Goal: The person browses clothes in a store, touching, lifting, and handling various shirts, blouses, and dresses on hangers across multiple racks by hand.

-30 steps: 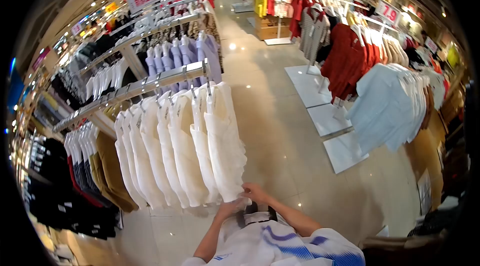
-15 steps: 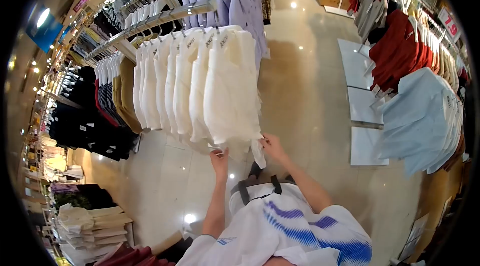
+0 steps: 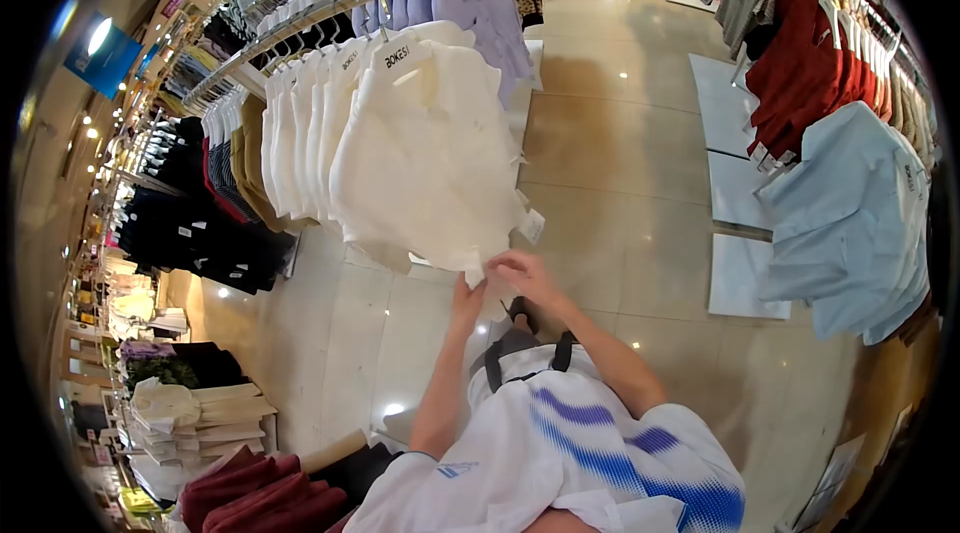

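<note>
A white top [image 3: 430,153] hangs at the front of a row of similar white garments on a rail, on a hanger marked BOKESI. Its lower edge comes down to a narrow end of fabric in front of me. My left hand [image 3: 466,303] pinches this end from below. Close beside it, my right hand [image 3: 527,279] has its fingers bent and pressed together at the same fabric, and its fingertips partly hide what they grip. A white tag [image 3: 532,225] dangles from the right side of the top, just above my right hand.
Lilac garments [image 3: 478,3] hang behind the white ones. To the left are dark clothes [image 3: 190,238] and folded cream garments [image 3: 215,423]; maroon clothing [image 3: 260,493] lies lower down. Across the tiled aisle [image 3: 610,163], light blue tops [image 3: 835,223] and red garments [image 3: 800,83] hang.
My right hand has moved left, bringing both hands together at the lower edge. The front white top now faces me more broadly, pulled away from the row. The view has shifted slightly.
</note>
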Motion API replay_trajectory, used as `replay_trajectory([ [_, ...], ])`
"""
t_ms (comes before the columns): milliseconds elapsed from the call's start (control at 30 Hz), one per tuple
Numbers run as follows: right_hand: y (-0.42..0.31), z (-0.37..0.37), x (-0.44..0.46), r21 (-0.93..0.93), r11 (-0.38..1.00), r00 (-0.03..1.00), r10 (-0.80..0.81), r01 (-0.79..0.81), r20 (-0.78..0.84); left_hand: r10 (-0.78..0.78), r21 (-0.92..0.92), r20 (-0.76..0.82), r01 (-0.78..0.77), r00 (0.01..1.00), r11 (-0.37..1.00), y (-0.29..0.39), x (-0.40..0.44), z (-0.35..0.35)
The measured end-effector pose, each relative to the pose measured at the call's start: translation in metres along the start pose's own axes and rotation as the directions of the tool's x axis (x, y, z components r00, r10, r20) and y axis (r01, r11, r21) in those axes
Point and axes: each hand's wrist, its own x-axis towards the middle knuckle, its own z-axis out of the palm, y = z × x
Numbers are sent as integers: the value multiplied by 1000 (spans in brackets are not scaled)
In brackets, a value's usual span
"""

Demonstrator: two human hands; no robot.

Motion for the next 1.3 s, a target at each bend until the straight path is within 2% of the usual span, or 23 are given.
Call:
replay_trajectory([
  [67,24,-16,-10,12,997,984,83,-82,-154,-155,-143,-3,153,988,978,16,-7,0],
  [100,46,-22,-15,18,997,985,82,-80,-153,-155,-137,-7,152,988,979,30,-11,2],
  [133,73,-27,-20,3,974,927,214,-225,-307,-202,-405,15,190,979,894,48,-15,5],
  [167,88,-31,-27,10,930,827,332,-368,-453,-242,-640,49,216,969,737,63,-19,8],
  [200,91,-36,-33,16,930,826,335,-368,-452,-244,-636,48,218,969,740,77,-22,9],
  [233,92,-41,-37,259,783,738,621,-566,-263,-249,-687,71,229,966,690,90,-23,11],
  [267,92,-46,-38,426,534,587,810,-731,-7,-250,-737,96,238,963,633,98,-22,13],
  [300,93,-43,-41,422,539,590,807,-729,-12,-244,-740,98,235,965,630,99,-20,15],
  [333,93,-36,-44,687,342,637,737,-641,227,-237,-754,127,249,963,608,101,-18,15],
  [367,95,-31,-44,841,52,704,577,-538,414,-231,-765,155,265,961,587,102,-17,14],
  [500,111,-31,-24,905,60,756,573,-422,315,-250,-778,206,313,946,544,105,-13,10],
  [567,91,-37,-20,827,452,816,577,-336,16,-262,-785,237,344,935,515,97,-10,4],
  [600,84,-39,-19,826,454,817,576,-333,13,-259,-785,240,344,936,516,95,-10,3],
  [667,81,-43,-18,801,485,731,677,-352,-89,-265,-777,240,349,934,524,97,-11,1],
  [800,87,-45,-20,842,409,716,697,-353,-38,-277,-776,211,333,938,536,85,-8,1],
  [900,107,-40,-21,840,419,736,677,-344,-36,-288,-785,186,319,939,531,75,-5,1],
  [967,96,-39,-22,783,454,691,721,-425,-44,-326,-805,229,367,917,466,71,-5,-2],
  [1100,87,-40,-29,706,514,689,723,-488,-50,-323,-820,240,369,915,437,72,-6,0],
  [1167,83,-42,-33,501,632,699,711,-591,-72,-334,-806,243,381,911,453,76,-7,1],
  [1200,80,-44,-36,501,631,697,713,-592,-74,-335,-806,246,384,909,451,76,-8,0],
  [1267,74,-52,-39,282,724,737,671,-630,-75,-328,-814,283,407,901,416,76,-7,0],
  [1300,76,-57,-38,279,724,737,672,-631,-78,-326,-815,286,408,901,412,76,-7,1],
])
